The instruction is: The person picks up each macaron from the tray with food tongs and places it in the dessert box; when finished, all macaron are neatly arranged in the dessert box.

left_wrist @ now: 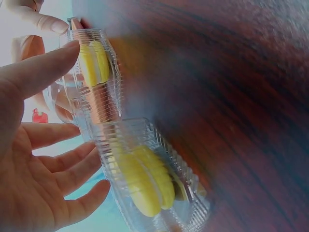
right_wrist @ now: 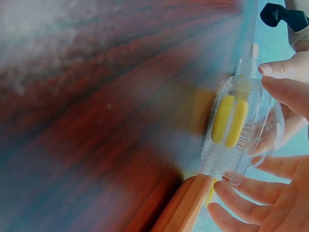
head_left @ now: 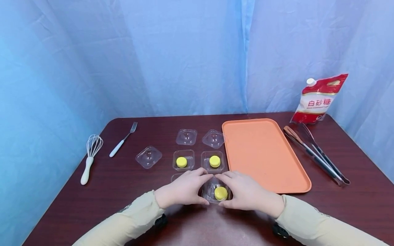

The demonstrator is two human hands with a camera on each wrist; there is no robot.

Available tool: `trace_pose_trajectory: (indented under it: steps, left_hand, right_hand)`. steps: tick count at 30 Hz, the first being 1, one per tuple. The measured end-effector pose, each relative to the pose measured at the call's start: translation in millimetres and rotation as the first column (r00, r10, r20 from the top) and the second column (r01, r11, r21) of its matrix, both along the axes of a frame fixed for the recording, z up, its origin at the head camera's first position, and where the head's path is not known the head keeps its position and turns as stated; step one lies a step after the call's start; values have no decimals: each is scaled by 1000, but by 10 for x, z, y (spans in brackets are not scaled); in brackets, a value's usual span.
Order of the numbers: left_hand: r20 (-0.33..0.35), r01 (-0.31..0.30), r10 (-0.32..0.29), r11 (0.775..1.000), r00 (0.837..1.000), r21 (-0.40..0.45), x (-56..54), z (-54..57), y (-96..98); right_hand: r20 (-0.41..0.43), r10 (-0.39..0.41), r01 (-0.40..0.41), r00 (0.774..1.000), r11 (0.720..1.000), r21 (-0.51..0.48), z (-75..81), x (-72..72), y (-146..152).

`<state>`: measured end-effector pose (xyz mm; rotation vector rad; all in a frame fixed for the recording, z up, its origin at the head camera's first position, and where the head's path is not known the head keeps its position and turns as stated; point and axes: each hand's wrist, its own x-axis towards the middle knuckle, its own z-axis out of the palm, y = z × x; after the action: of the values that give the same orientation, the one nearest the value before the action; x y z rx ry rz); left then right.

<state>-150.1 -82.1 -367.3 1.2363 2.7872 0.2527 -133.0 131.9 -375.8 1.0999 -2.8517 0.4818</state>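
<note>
At the front of the group of boxes, a clear plastic box [head_left: 212, 198] holds a yellow macaron [head_left: 220, 193]. A clear domed lid [right_wrist: 276, 130] lies over this box. My left hand [head_left: 186, 188] grips the lid's left side, thumb at the near edge and fingers at the far one. My right hand [head_left: 246, 191] holds the right side likewise, thumb and fingers at opposite edges. A second front box [left_wrist: 152, 179] with a macaron [left_wrist: 145, 181] sits beneath my left hand, mostly hidden in the head view.
Behind stand two more boxes with macarons [head_left: 181, 162] [head_left: 214, 161]. Three loose domed lids [head_left: 149, 157] [head_left: 186, 136] [head_left: 213, 138] lie around them. An orange tray [head_left: 261, 153], tongs [head_left: 317, 157] and a sugar pouch [head_left: 318, 100] are right; a fork [head_left: 123, 140] and whisk [head_left: 90, 159] left.
</note>
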Motion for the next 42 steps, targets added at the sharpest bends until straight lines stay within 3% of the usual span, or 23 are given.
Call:
trace_pose_trajectory:
  steps: [15, 23, 42]
  left_hand:
    - [19, -12, 12, 999, 1000, -37, -7, 15, 36]
    - [80, -28, 30, 999, 996, -25, -2, -8, 34]
    - [18, -49, 50, 996, 999, -73, 33, -30, 64]
  right_hand:
    - [41, 6, -7, 999, 1000, 18, 21, 5, 39]
    - [44, 4, -7, 999, 999, 53, 20, 17, 20]
    - [38, 29, -31, 999, 999, 36, -28, 7, 21]
